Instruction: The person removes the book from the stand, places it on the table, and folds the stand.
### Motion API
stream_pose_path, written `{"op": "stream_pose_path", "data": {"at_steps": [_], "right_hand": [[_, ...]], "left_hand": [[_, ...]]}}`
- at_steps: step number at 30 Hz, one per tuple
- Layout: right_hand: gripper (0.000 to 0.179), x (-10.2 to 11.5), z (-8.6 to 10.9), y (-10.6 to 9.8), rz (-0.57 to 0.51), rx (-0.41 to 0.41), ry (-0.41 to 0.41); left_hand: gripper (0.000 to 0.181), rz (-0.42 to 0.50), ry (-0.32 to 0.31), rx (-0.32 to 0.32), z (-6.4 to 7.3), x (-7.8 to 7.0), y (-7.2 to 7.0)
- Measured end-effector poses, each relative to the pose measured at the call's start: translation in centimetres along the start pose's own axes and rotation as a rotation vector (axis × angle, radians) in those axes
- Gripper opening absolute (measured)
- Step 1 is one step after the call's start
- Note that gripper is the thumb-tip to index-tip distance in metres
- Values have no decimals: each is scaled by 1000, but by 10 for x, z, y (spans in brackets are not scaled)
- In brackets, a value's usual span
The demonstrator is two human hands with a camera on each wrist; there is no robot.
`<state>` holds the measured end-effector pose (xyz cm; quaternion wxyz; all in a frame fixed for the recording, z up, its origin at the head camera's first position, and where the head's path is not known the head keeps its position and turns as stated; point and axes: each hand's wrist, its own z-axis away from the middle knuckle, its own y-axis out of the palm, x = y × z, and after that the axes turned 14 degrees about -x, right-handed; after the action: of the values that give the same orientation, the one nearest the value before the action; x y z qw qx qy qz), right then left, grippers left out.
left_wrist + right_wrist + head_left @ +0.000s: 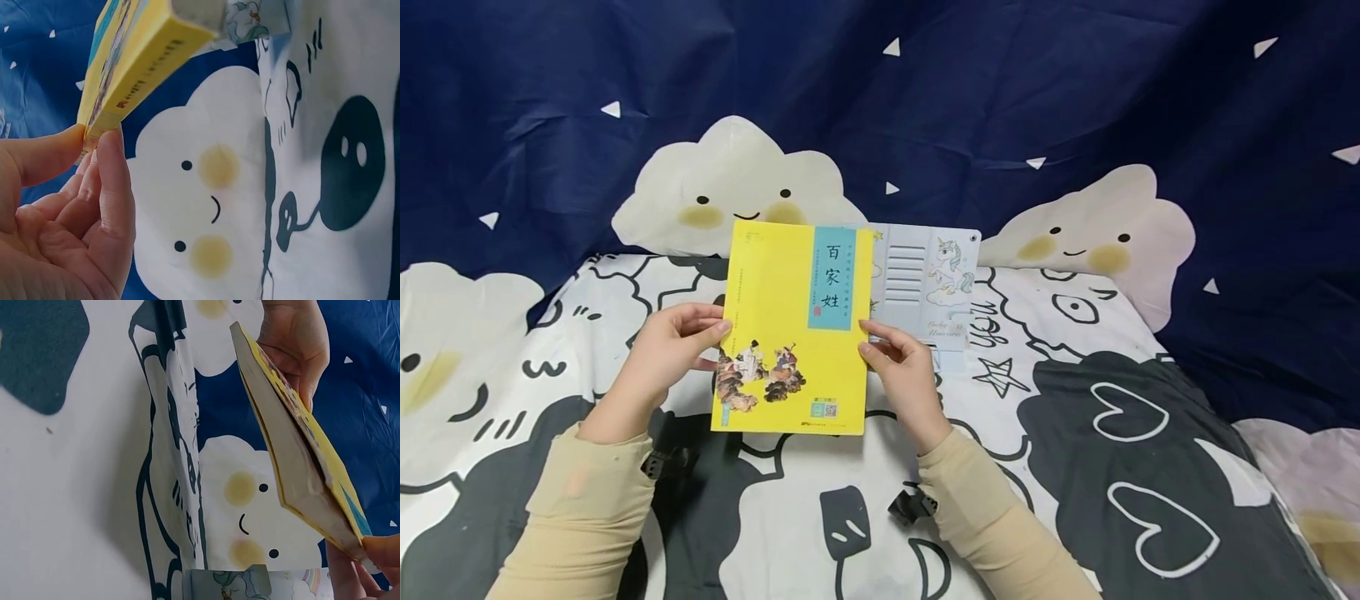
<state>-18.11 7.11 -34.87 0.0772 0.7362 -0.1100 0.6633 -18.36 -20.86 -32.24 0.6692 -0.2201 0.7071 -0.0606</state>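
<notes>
- A person in beige sleeves (591,500) holds up a yellow paperback titled 百家姓 (782,317) over a black-and-white cartoon-print cloth (880,517).
- The left hand (662,358) pinches the book's left edge between thumb and fingers.
- The right hand (912,375) pinches the opposite edge the same way.
- Behind, partly hidden by the cover, stands a pale unicorn-print panel (925,312), near a navy cloud-patterned backdrop (820,67).
</notes>
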Motion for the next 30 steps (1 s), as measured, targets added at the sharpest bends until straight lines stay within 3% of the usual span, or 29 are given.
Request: {"op": "stream_pose_path", "data": {"at_steps": [30], "right_hand": [[32, -18, 0, 32, 57, 134, 20]], "left_hand": [[49, -79, -94, 74, -4, 35, -24]]}}
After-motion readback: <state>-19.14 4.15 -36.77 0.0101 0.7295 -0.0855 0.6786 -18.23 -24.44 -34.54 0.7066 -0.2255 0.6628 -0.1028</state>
